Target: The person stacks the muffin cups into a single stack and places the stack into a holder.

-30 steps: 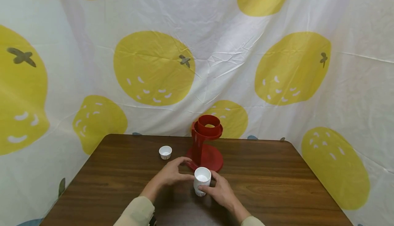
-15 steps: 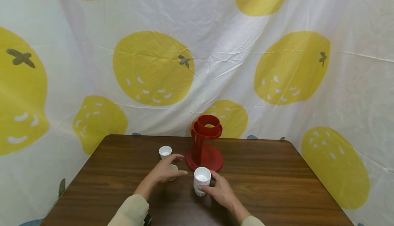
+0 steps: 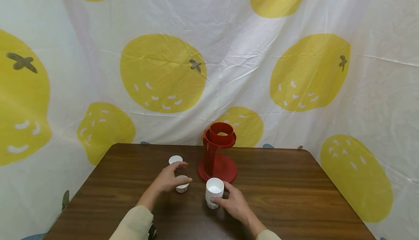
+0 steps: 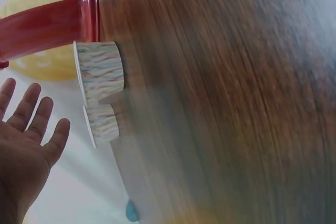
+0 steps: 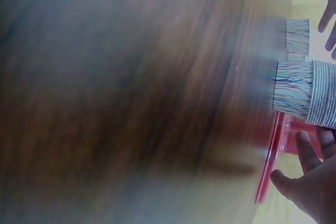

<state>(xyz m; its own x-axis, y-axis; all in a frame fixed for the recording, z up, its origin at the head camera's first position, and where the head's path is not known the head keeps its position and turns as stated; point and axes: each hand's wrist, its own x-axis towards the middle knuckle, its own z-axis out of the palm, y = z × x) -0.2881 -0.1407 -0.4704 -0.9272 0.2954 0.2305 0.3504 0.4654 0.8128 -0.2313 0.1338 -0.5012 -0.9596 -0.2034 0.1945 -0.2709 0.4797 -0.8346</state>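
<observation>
My right hand (image 3: pixel 236 203) holds a stack of white paper cups (image 3: pixel 214 192) upright on the table, thumb in front and fingers at the far side. In the right wrist view the stack (image 5: pixel 321 94) shows many nested rims above a squiggle-patterned side. My left hand (image 3: pixel 165 179) hovers beside a single small paper cup (image 3: pixel 182 188), holding nothing. Behind that hand stands a second single cup (image 3: pixel 175 159), partly covered by the fingers. Both loose cups are upright; in the left wrist view the spread fingers are apart from the nearer cup (image 4: pixel 100 72).
A red stand (image 3: pixel 209 160) with a round base and a ring on top stands behind the stack. The brown wooden table (image 3: pixel 288 192) ends at a lemon-print cloth (image 3: pixel 235 69) hanging at the back and sides.
My left hand has moved left, away from the stack. A single cup now stands to the stack's left, in view as that hand drew back. My right hand has stayed on the stack.
</observation>
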